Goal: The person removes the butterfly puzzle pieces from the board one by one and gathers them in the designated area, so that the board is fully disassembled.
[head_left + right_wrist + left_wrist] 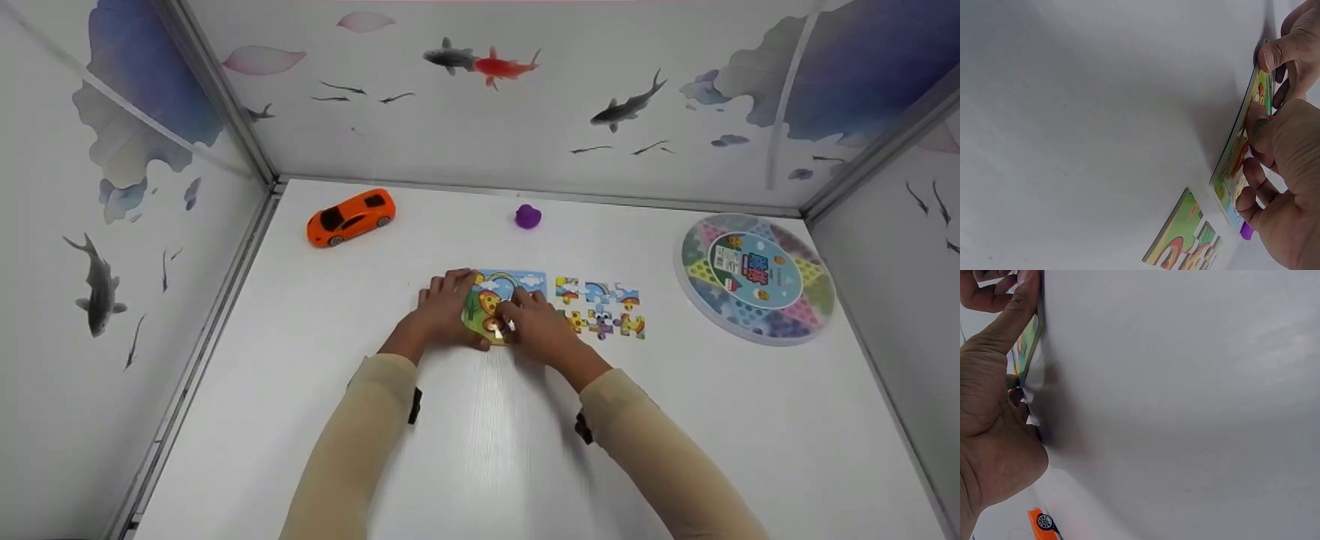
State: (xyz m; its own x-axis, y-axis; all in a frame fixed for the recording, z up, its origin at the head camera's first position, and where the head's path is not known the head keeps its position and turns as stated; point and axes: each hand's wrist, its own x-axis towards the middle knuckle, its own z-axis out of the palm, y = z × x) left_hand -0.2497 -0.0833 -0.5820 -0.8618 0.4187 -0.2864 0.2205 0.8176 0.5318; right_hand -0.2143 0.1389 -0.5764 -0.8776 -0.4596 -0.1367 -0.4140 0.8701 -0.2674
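A small jigsaw puzzle board (532,280) with a bright cartoon picture lies on the white table. My left hand (448,309) holds it by its left side, thumb at the near edge and fingers at the far side. In the right wrist view that thumb rests on the board's corner. My right hand (541,328) is over the board with bent fingers, its thumb (1258,121) and fingertips at the picture surface. I cannot tell whether a piece is between them. Several loose puzzle pieces (601,321) lie in two rows just right of the board.
An orange toy car (351,217) stands at the back left. A small purple object (528,217) sits beyond the board, near the back wall. At the right lies a round, colourful boxed game (757,279). Printed panels enclose the table (262,450) at the back and sides.
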